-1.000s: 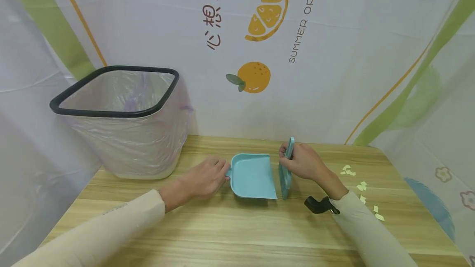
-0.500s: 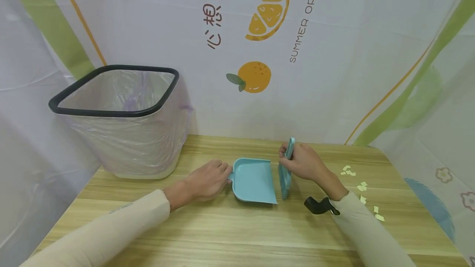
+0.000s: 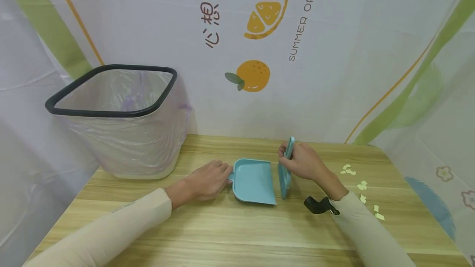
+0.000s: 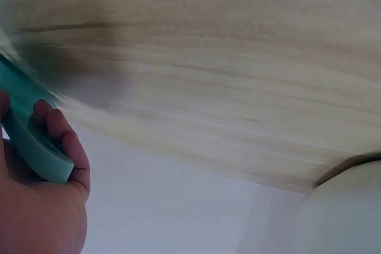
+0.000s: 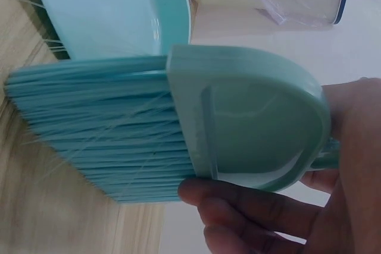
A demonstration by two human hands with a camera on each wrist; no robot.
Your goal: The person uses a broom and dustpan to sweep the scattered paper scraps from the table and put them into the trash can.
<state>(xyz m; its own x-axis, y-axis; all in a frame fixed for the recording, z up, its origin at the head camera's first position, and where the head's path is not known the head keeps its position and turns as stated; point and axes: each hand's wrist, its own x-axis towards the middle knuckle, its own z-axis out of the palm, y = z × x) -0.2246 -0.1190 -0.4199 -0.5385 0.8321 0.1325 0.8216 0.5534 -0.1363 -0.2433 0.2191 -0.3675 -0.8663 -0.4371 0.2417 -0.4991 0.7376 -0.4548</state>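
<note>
My left hand (image 3: 211, 179) grips the short handle of a light blue dustpan (image 3: 254, 181), whose open edge faces right, low over the table. In the left wrist view, fingers (image 4: 71, 147) curl round that handle. Just right of the pan, my right hand (image 3: 302, 160) holds a matching hand brush (image 3: 285, 176) upright, bristles down. The right wrist view shows its blue bristles (image 5: 101, 129) near the wood, beside the dustpan's edge. Small pale yellow paper scraps (image 3: 361, 185) lie on the table to the right of my right hand.
A bin (image 3: 122, 147) with a black rim and clear plastic liner stands at the table's left back. A patterned white curtain (image 3: 326, 94) hangs behind the wooden table (image 3: 237, 234). A black strap piece (image 3: 317, 205) juts from the right wrist.
My left hand and the dustpan have shifted slightly right and nearer to me. The brush and right hand have stayed almost still, and the paper scraps have not moved.
</note>
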